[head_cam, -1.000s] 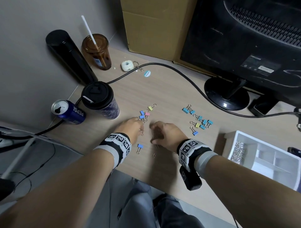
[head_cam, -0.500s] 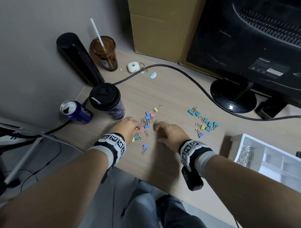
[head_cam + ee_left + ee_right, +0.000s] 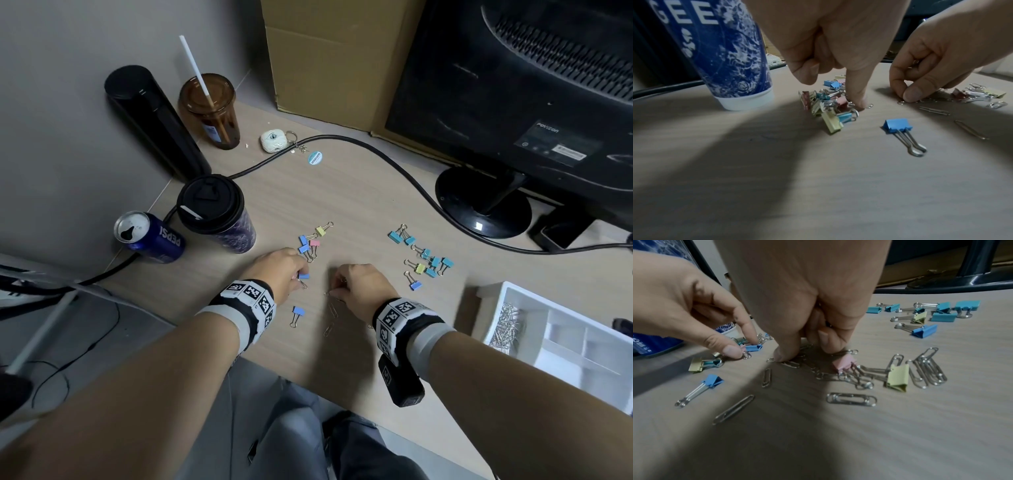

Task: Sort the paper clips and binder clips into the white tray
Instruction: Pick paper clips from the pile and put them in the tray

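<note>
Coloured binder clips lie in two groups on the desk, one by my left hand (image 3: 310,241) and one further right (image 3: 424,260). My left hand (image 3: 301,277) pinches a blue binder clip (image 3: 754,348) at the edge of a small pile (image 3: 828,105), thumb on its wire handle. My right hand (image 3: 337,287) is curled with paper clips (image 3: 916,62) in its fingers, and its thumb and a fingertip press on more paper clips (image 3: 809,365) on the desk. A lone blue binder clip (image 3: 297,313) and loose paper clips (image 3: 331,310) lie between my wrists. The white tray (image 3: 507,291) at the right holds paper clips (image 3: 507,325) in one compartment.
A lidded cup (image 3: 215,212), a Pepsi can (image 3: 150,236), a black flask (image 3: 154,120) and a brown tumbler (image 3: 210,109) stand at the left. A black cable (image 3: 394,164) crosses the desk to the monitor stand (image 3: 483,205). A cardboard box (image 3: 335,61) is behind.
Both hands stay over the loose clips with only small finger movements. The left hand has drawn several binder clips into a pile beneath it. The head view has shifted slightly.
</note>
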{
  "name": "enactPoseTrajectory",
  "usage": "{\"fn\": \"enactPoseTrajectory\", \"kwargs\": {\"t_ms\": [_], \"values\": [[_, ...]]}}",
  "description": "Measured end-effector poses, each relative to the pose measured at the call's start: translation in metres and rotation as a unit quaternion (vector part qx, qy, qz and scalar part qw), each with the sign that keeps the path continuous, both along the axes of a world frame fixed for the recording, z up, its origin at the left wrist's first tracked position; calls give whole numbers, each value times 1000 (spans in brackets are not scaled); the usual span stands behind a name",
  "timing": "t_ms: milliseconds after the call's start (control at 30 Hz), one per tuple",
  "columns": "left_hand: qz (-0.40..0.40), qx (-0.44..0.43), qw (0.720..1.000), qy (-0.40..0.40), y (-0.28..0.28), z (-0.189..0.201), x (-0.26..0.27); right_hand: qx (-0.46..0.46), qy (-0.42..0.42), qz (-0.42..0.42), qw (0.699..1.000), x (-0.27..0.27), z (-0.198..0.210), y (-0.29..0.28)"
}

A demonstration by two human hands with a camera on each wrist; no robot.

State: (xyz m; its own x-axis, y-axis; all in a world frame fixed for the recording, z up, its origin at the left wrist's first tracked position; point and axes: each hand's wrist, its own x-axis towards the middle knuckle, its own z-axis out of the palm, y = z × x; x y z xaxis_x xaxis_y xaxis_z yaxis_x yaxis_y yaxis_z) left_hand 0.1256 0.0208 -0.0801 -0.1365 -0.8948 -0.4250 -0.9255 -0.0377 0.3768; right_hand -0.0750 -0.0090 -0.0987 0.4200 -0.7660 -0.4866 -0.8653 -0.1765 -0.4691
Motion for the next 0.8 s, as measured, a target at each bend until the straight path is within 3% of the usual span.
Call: {"fn": "enactPoseTrajectory", "kwargs": {"t_ms": [133, 467, 800], "values": [[-4, -7, 1000, -10, 0, -1, -3, 2, -14, -21, 1000, -1, 2, 0], [23, -21, 1000, -4, 5, 3, -8, -2, 30, 34, 999, 1, 6, 3], [0, 19, 1000, 14, 16, 1, 3, 58, -85, -61, 993, 1, 14, 9]]}}
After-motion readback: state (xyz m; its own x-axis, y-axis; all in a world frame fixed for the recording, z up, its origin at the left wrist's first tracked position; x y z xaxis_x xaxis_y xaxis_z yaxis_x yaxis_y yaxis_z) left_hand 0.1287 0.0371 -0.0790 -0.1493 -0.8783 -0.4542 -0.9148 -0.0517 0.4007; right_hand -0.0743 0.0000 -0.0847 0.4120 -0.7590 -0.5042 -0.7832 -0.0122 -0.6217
